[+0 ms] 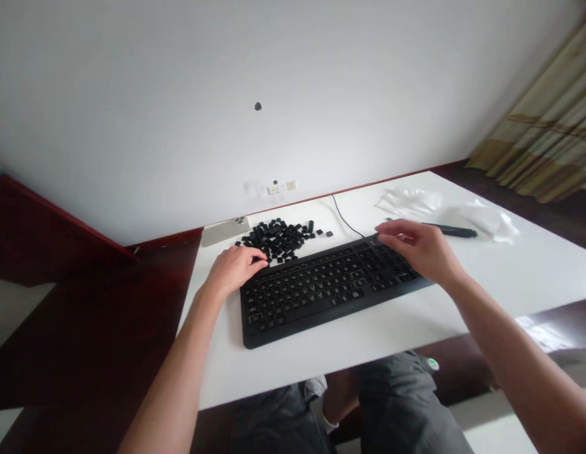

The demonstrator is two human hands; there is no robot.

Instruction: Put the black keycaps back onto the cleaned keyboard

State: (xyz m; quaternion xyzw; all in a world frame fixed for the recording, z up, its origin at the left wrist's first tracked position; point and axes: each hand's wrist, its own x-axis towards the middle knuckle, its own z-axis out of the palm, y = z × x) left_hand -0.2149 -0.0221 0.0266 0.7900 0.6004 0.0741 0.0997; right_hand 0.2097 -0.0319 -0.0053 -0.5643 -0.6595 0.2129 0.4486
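Leftmost, beyond the far left corner of the black keyboard, a pale phone lies on the white table. Nearer that corner, the left hand is half curled, palm down, thumb and forefinger nearly together at the far edge; whether they pinch anything I cannot tell. Loose black keycaps are heaped behind the keyboard's left half: likely light, hard and slick, best taken by their sides. The keyboard itself lies flat, its key places looking largely bare; it should be fairly light and stiff, with firm holds at its plain rims and any exposed key posts probably fragile. A thin cable runs off its back. Over its right end arches the right hand, wrist raised, fingers bent toward the thumb by the far edge, any grip unclear. Rightmost, beyond that end, lie a dark slender tool and crumpled white plastic.
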